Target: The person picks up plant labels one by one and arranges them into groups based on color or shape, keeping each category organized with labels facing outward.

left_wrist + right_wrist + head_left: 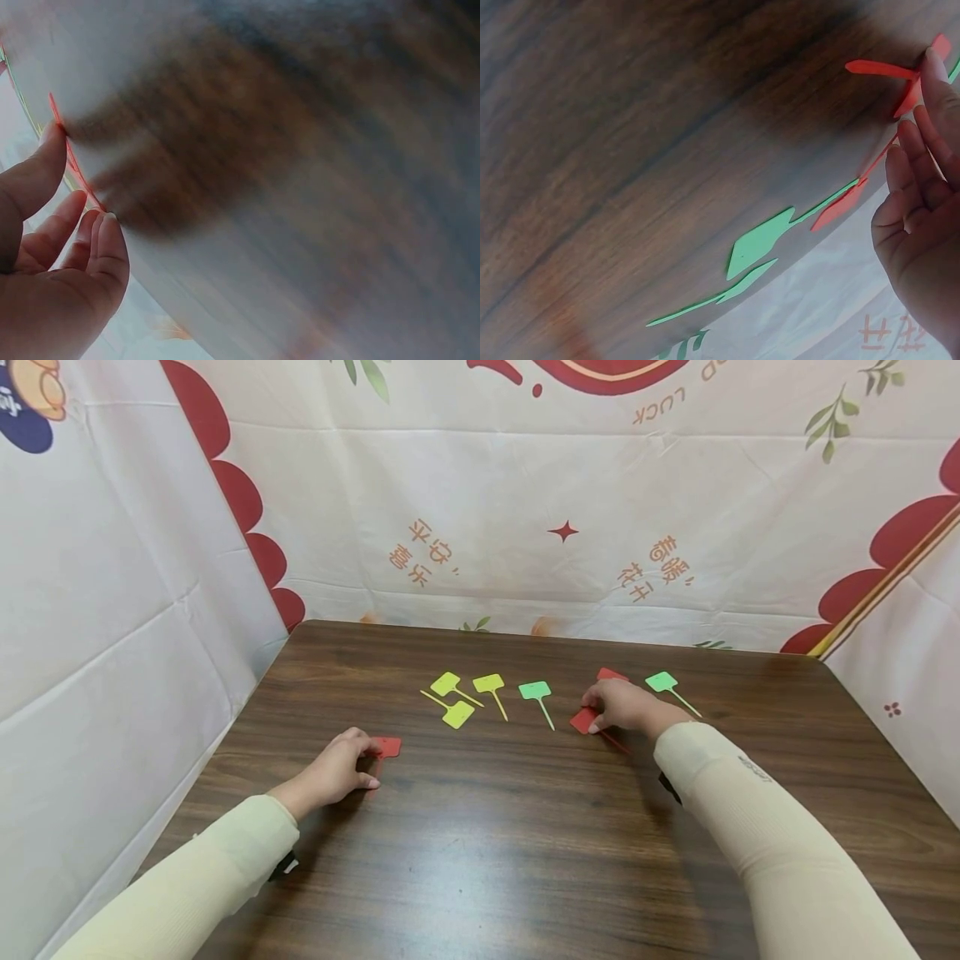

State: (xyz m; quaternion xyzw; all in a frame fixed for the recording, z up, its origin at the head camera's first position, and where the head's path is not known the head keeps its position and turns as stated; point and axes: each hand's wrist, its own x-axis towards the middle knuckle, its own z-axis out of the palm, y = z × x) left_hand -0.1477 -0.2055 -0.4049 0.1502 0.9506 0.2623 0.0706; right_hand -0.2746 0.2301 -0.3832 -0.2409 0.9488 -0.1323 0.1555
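My left hand (341, 768) rests low over a red T-shaped plant label (387, 747) lying on the table. Its thumb holds the stem side and the fingertips the head, as the left wrist view shows from below. At the right, my right hand (621, 703) pinches another red plant label (585, 720) by its head, with the stem (881, 69) sticking out. A further red label (611, 674) lies just behind that hand, partly covered. Beyond it is a green label (662, 682). In the right wrist view, two green labels (761, 241) appear near the table edge.
Between the hands lie a green label (535, 691) and three yellow labels (489, 683), two of them close together at the left. The dark wooden table (465, 877) ends at a printed white cloth (495, 485) behind and at the sides.
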